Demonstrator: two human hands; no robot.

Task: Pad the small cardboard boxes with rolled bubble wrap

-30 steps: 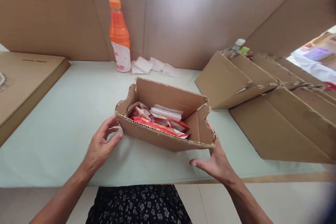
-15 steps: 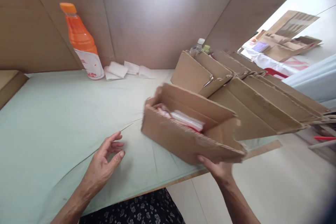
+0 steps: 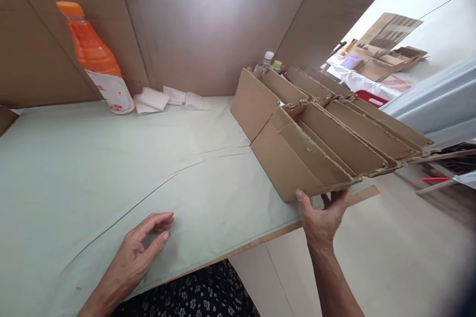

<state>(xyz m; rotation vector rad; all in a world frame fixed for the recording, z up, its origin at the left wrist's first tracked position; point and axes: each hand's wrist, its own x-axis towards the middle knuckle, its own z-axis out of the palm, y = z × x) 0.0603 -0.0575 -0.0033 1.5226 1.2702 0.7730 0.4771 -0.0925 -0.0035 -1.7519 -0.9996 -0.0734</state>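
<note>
My right hand (image 3: 323,218) grips the near bottom corner of a brown cardboard box (image 3: 297,161) at the table's right front edge. The box leans against a row of several similar cardboard boxes (image 3: 357,124) stacked slanting to the right. Its contents are hidden from this angle. My left hand (image 3: 143,250) rests on the pale green table cover (image 3: 111,168) near the front edge, fingers loosely curled and holding nothing.
An orange drink bottle (image 3: 94,62) stands at the back left against a tall cardboard screen (image 3: 208,20). Folded white tissues (image 3: 163,100) lie beside it. A small clear bottle (image 3: 265,59) peeks behind the box row. More cardboard (image 3: 386,44) lies in the far right background.
My right hand carried the box to the right and set it against the row of boxes. My left hand let go and dropped onto the table. The view turned right.
</note>
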